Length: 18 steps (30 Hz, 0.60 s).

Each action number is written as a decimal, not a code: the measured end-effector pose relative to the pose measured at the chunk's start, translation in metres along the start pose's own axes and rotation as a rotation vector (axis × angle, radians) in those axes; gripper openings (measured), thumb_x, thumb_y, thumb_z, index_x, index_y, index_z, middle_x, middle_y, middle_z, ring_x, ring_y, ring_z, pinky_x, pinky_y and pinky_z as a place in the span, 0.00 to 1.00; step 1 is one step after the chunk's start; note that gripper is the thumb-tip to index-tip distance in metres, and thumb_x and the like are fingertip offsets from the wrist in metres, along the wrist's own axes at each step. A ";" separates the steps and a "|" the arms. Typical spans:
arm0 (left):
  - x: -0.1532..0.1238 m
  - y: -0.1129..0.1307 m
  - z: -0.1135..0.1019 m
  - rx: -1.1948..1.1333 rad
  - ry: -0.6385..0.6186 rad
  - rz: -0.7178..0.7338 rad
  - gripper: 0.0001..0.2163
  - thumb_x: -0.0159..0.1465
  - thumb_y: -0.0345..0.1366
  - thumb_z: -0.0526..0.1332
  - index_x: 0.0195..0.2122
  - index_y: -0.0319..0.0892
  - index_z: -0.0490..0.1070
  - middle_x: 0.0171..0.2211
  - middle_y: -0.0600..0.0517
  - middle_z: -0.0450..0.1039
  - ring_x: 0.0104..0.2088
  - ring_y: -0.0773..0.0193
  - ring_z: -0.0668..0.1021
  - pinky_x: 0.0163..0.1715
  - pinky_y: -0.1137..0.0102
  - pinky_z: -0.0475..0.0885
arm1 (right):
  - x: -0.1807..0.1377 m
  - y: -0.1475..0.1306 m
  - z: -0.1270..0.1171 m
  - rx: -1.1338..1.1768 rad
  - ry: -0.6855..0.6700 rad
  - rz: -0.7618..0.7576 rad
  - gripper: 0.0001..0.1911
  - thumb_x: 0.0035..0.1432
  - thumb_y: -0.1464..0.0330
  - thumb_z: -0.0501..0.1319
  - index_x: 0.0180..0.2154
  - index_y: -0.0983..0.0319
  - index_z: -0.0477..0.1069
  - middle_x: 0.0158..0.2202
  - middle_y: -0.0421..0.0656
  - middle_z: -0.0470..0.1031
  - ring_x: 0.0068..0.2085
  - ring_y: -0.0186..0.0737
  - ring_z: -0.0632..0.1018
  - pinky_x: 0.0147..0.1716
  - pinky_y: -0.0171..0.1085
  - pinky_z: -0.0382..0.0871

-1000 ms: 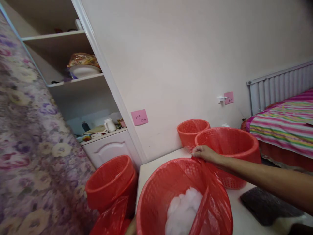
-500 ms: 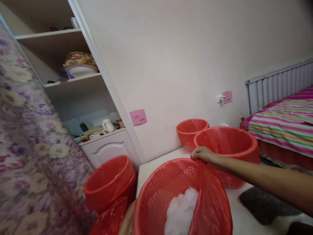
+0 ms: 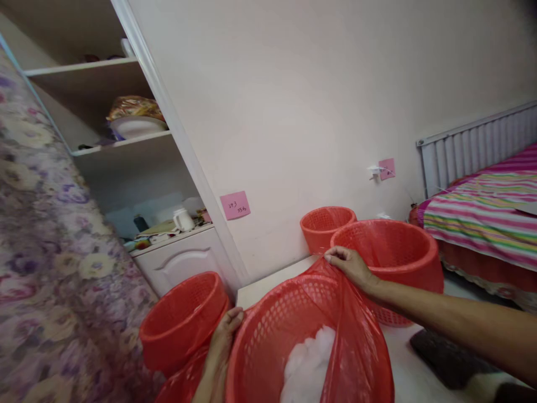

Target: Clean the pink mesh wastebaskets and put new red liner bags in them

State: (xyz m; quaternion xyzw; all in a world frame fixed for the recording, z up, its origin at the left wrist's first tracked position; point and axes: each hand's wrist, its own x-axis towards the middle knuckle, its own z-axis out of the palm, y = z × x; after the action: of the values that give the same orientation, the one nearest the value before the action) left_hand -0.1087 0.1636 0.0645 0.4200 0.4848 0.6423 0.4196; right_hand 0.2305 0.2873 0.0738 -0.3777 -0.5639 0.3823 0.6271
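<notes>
A red perforated plastic basket (image 3: 272,330) sits in front of me, lined with a thin red plastic bag (image 3: 356,341). White fluffy stuff (image 3: 308,364) lies at its bottom. My right hand (image 3: 350,266) pinches the bag's edge at the basket's far rim and holds it lifted. My left hand (image 3: 222,341) wraps round the basket's left rim, thumb on the top edge.
Another lined red basket (image 3: 390,252) stands just behind, a smaller one (image 3: 325,224) beyond it by the wall, and one more (image 3: 180,319) on the left. The white table (image 3: 260,288) carries them. A dark cloth (image 3: 448,358) lies right. Shelves left, striped bed right.
My left hand has come up into view and taken the near basket's left rim. My right hand has lifted the bag's edge a little higher; the basket looks tilted towards me.
</notes>
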 end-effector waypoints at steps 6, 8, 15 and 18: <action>0.099 -0.015 0.011 0.161 0.002 -0.051 0.04 0.64 0.32 0.65 0.35 0.38 0.71 0.22 0.61 0.67 0.19 0.74 0.68 0.20 0.76 0.66 | 0.003 0.000 0.002 -0.009 -0.011 0.004 0.14 0.45 0.57 0.62 0.27 0.61 0.72 0.28 0.40 0.73 0.34 0.41 0.73 0.39 0.39 0.65; 0.104 -0.016 0.010 0.206 -0.064 -0.121 0.03 0.66 0.32 0.62 0.37 0.38 0.71 0.26 0.59 0.70 0.22 0.72 0.72 0.23 0.74 0.70 | 0.006 0.005 0.004 -0.023 -0.025 0.043 0.13 0.43 0.58 0.63 0.25 0.61 0.71 0.26 0.40 0.72 0.32 0.40 0.72 0.36 0.38 0.65; 0.112 -0.013 0.022 0.443 -0.297 -0.318 0.07 0.67 0.37 0.62 0.37 0.38 0.71 0.29 0.56 0.73 0.26 0.70 0.75 0.28 0.71 0.74 | 0.017 0.021 0.013 -0.087 -0.079 0.243 0.02 0.40 0.68 0.57 0.22 0.60 0.65 0.17 0.35 0.67 0.20 0.33 0.66 0.21 0.33 0.57; 0.126 -0.016 0.032 0.592 -0.320 -0.320 0.07 0.67 0.37 0.62 0.37 0.38 0.71 0.29 0.56 0.72 0.25 0.71 0.74 0.25 0.73 0.73 | 0.019 0.019 0.018 -0.109 -0.097 0.274 0.01 0.40 0.70 0.56 0.22 0.60 0.65 0.16 0.35 0.66 0.18 0.33 0.65 0.19 0.32 0.54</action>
State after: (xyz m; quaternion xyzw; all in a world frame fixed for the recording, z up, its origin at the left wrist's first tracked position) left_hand -0.1135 0.2940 0.0715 0.5370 0.6375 0.3267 0.4455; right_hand 0.2134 0.3136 0.0660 -0.4657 -0.5567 0.4509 0.5195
